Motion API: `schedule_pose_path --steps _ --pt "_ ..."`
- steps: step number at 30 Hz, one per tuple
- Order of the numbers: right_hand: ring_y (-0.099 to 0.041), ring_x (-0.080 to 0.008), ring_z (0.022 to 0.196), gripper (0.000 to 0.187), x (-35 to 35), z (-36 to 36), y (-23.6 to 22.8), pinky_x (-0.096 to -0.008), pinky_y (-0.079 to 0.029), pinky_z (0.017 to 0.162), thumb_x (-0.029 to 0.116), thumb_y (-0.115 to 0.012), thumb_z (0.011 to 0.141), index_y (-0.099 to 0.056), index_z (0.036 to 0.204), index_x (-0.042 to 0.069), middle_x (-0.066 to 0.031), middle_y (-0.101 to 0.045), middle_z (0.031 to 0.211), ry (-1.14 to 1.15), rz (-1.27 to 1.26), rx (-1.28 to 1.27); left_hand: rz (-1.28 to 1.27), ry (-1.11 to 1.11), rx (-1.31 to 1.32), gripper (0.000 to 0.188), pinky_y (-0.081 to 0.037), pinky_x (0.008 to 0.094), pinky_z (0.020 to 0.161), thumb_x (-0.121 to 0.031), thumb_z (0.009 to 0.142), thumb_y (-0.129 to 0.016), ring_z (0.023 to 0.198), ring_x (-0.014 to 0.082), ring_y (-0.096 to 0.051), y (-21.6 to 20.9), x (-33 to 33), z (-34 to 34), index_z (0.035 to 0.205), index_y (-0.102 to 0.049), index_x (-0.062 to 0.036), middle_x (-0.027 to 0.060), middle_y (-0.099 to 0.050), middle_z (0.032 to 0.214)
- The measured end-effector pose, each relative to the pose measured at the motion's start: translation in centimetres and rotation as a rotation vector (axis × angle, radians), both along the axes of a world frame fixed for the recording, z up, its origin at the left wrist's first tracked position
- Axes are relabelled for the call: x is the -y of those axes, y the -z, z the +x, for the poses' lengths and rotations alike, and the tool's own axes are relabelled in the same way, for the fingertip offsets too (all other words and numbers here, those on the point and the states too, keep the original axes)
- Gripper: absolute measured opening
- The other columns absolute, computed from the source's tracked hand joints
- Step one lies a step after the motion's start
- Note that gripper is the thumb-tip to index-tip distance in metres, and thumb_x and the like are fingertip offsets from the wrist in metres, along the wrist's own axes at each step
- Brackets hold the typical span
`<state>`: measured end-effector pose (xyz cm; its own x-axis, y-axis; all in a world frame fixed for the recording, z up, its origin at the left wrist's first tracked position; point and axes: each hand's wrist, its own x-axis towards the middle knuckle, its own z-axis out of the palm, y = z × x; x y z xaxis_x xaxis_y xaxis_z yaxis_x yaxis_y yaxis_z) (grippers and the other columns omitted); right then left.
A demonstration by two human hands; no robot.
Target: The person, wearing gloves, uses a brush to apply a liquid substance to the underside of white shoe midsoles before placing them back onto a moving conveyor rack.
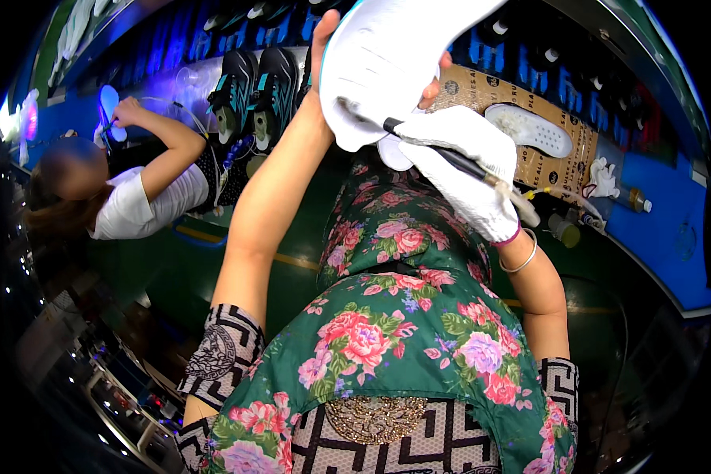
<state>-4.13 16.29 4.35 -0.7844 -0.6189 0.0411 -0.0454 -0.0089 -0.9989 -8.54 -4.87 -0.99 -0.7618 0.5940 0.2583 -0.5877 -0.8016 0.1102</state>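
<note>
My bare left hand [321, 75] is closed round a large white shoe sole [403, 63] at the top of the view. The thumb lies along its left edge, while fingertips show at its right edge; the palm is hidden behind. In a white glove, my right hand [470, 162] grips a dark, slender brush [454, 156]. Its black end lies close to the lower end of the sole; whether they touch, I cannot tell. A smaller white rounded piece [395, 154] shows just below the sole, partly hidden by the glove.
Black-and-teal sneakers [275, 87] stand on the bench at left. Beyond them a co-worker [158, 186] holds a pale sole [109, 110]. At right, another white sole [529, 130] lies on printed cardboard [466, 83], near a crumpled white glove [603, 178] and a small bottle [633, 199].
</note>
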Motion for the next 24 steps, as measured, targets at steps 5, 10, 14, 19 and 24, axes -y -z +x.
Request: schedule_pose_path --steps 5,10,14,19,24 --pt "-0.07 -0.0239 0.078 0.023 0.7 1.6 -0.7 -0.0323 -0.057 0.07 0.012 -0.079 0.078 -0.076 0.1 0.016 -0.0065 -0.072 0.089 -0.035 0.092 -0.624 -0.006 -0.022 0.087 0.099 -0.047 0.0593 0.099 -0.07 0.084 -0.053 0.122 0.0471 -0.053 0.1 1.3 -0.4 0.148 -0.036 0.0031 0.0328 -0.044 0.142" --pt "-0.07 -0.0216 0.078 0.024 0.3 0.3 -1.3 -0.0308 -0.057 0.07 0.008 -0.079 0.077 -0.076 0.101 0.011 -0.0073 -0.073 0.088 0.044 0.092 -0.546 -0.292 -0.012 0.116 0.101 -0.049 0.0556 0.095 -0.071 0.081 -0.056 0.119 0.0447 -0.052 -0.6 1.4 -1.0 0.149 -0.037 0.0007 0.0329 -0.043 0.141" --pt "-0.07 -0.0241 0.078 0.035 0.5 0.9 -0.5 -0.0325 -0.056 0.068 0.005 -0.076 0.078 -0.072 0.111 0.014 -0.0079 -0.072 0.092 -0.017 0.153 -0.842 -0.586 0.026 0.071 0.104 -0.051 0.0505 0.09 -0.073 0.077 -0.059 0.114 0.0422 -0.052 -1.8 1.0 -1.5 0.149 -0.038 -0.0016 0.033 -0.042 0.139" --pt "-0.071 -0.0202 0.082 0.028 0.3 0.2 -0.9 -0.0328 -0.057 0.071 0.01 -0.08 0.077 -0.076 0.105 0.013 -0.007 -0.073 0.095 -0.036 0.013 -0.556 -0.533 0.084 0.088 0.107 -0.055 0.0442 0.083 -0.075 0.072 -0.063 0.107 0.0391 -0.053 -1.8 1.5 -2.0 0.149 -0.04 -0.0044 0.0331 -0.042 0.137" --pt "-0.068 -0.0142 0.082 0.013 0.4 0.4 0.0 -0.0269 -0.054 0.075 -0.001 -0.075 0.082 -0.074 0.095 -0.002 -0.0085 -0.072 0.093 -0.013 -0.001 0.058 -0.41 -0.059 0.216 0.084 -0.049 0.0584 0.098 -0.056 0.085 -0.059 0.111 0.0469 -0.062 0.6 1.9 -1.5 0.144 -0.046 0.0026 0.0287 -0.059 0.13"
